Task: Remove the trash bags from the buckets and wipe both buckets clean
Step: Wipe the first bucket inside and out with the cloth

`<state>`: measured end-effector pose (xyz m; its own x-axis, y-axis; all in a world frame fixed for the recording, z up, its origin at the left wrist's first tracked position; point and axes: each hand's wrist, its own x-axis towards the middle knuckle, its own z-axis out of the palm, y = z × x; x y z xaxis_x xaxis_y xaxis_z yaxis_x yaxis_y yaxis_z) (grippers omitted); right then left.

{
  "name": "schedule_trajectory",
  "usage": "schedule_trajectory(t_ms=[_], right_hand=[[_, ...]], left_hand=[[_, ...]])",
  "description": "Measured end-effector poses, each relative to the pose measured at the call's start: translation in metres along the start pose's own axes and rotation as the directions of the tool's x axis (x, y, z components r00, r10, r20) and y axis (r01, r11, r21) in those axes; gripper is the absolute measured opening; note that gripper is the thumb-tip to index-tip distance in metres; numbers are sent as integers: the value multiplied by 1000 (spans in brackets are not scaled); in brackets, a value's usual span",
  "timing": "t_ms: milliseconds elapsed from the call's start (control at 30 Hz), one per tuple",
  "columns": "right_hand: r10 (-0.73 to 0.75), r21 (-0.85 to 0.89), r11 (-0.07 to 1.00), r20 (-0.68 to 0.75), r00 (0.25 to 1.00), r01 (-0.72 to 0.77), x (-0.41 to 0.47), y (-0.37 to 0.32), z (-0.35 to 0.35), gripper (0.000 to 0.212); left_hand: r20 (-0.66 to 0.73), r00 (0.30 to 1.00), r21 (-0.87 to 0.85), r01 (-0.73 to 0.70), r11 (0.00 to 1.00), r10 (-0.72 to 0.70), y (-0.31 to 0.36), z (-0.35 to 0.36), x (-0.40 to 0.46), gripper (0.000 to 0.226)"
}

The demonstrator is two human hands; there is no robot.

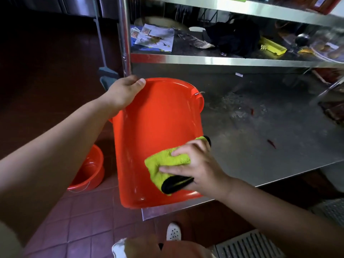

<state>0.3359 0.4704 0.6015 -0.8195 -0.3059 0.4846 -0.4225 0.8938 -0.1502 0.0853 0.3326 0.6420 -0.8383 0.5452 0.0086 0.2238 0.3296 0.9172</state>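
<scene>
head cam | wide-angle | looks forward and down | close over steel table (260, 146) edge

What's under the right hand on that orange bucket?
A folded yellow-green cloth with black backing lies under the right hand, pressed on the orange bucket wall. The left hand grips the rim. The bucket surface beneath the cloth is covered.
</scene>
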Motion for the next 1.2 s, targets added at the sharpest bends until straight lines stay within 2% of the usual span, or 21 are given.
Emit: schedule_trajectory(t_ms=[133,267,367,433,567,733,833,900,933,1000,1067,1133,1200], right_hand=[[136,-26,990,-86,987,-139,45,39,3,37],[290,-78,951,-96,952,-298,106,86,-8,43],[245,-223,942,-48,968,-250,134,106,-15,43],[226,-255,941,-17,974,-222,137,106,-15,42],[300,-237,923,-51,952,-304,112,83,-12,41],[240,-178,954,-36,970,-242,46,35,-15,37],[196,-106,975,-11,980,-196,7,9,-15,36],[180,-86,980,7,984,-179,-10,-1,-17,36],[175,-86,981,11,984,-174,-14,-3,-19,35],[174,-110,979,34,984,-170,-18,-6,-22,36],[165,-133,979,78,983,-154,-19,-9,-24,37],[127,-146,984,135,983,-107,-23,-14,-24,40],[66,-139,990,201,977,-38,-27,-15,-25,48]], left_hand=[[19,1000,-56,-21,998,22,-4,1,4,28],[25,999,-109,30,994,-27,-3,1,9,36],[57,995,-197,94,976,-84,-6,0,11,27],[94,991,-248,116,962,-95,-10,2,7,22],[121,992,-264,74,962,-44,-17,7,6,25],[101,995,-251,32,967,-6,-25,5,7,27],[118,993,-198,18,980,6,-25,3,6,24],[33,998,-138,-40,990,45,-14,9,11,21],[-5,996,-67,-93,993,93,-3,15,15,27],[48,977,81,-210,974,207,22,29,22,36],[142,960,248,-271,930,242,38,46,30,36],[149,969,444,-242,863,195,43,60,36,39],[117,980,519,-199,831,162,42,66,39,39]])
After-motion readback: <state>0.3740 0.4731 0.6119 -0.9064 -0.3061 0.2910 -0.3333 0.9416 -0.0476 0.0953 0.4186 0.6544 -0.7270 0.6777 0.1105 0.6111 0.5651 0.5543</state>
